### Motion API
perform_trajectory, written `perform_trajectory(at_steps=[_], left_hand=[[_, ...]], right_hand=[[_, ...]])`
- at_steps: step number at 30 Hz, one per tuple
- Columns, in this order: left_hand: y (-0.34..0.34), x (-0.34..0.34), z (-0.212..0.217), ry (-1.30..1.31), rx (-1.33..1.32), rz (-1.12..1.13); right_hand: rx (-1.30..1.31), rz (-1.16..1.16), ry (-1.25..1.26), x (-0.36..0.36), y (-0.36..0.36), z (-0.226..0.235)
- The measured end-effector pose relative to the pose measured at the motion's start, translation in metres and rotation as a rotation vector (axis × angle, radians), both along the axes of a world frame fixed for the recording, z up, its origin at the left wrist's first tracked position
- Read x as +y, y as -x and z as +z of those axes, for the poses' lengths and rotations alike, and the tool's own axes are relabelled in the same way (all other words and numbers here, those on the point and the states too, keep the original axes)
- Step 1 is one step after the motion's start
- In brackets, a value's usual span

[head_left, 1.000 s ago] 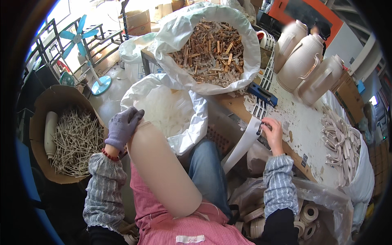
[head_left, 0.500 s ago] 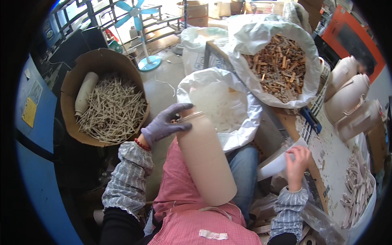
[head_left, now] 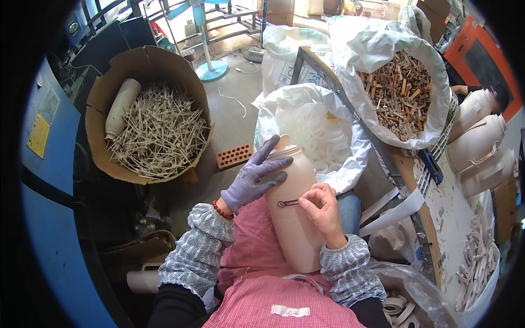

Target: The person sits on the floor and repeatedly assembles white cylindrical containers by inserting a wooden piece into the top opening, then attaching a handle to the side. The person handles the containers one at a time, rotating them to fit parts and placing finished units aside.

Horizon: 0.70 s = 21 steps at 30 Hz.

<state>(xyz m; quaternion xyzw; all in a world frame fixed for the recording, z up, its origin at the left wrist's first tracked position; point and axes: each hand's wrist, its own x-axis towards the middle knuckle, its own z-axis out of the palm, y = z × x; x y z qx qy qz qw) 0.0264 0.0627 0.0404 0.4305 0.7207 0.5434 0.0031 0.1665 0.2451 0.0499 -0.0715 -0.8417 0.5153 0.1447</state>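
Observation:
A tall beige plastic jug (head_left: 292, 218) lies on my lap, its neck pointing away from me. My left hand (head_left: 252, 177), in a grey-purple glove, rests on the jug's upper part and steadies it. My bare right hand (head_left: 321, 210) presses its fingertips on a small dark label (head_left: 288, 203) on the jug's side. A white sack (head_left: 314, 131) of pale ring-shaped parts stands just beyond the jug.
A round cardboard tub (head_left: 147, 112) of pale sticks and a tube sits at left, a red perforated brick (head_left: 234, 156) on the floor. A sack of brown wooden bits (head_left: 402, 90) and more beige jugs (head_left: 481, 145) stand right, by a worktable (head_left: 445, 218).
My view swung left. My right hand left the table's paper sheet and came onto the jug's label. The jug stayed on my lap under my gloved left hand.

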Motion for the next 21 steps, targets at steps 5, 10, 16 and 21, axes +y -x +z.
perform_trajectory(at_steps=[5, 10, 16, 21], left_hand=[[-0.002, -0.007, 0.010, 0.175, 0.076, -0.062], [-0.005, -0.008, 0.012, 0.207, 0.134, -0.086], [0.003, -0.008, 0.018, 0.323, 0.096, -0.143], [0.005, -0.011, 0.085, 0.725, 0.313, -0.050]], right_hand=[[0.017, -0.077, 0.027, -0.005, -0.003, -0.005], [0.026, -0.104, 0.079, -0.006, -0.002, -0.009], [0.209, -0.213, -0.454, -0.018, 0.006, -0.011], [0.060, -0.153, 0.083, 0.000, 0.006, -0.017]])
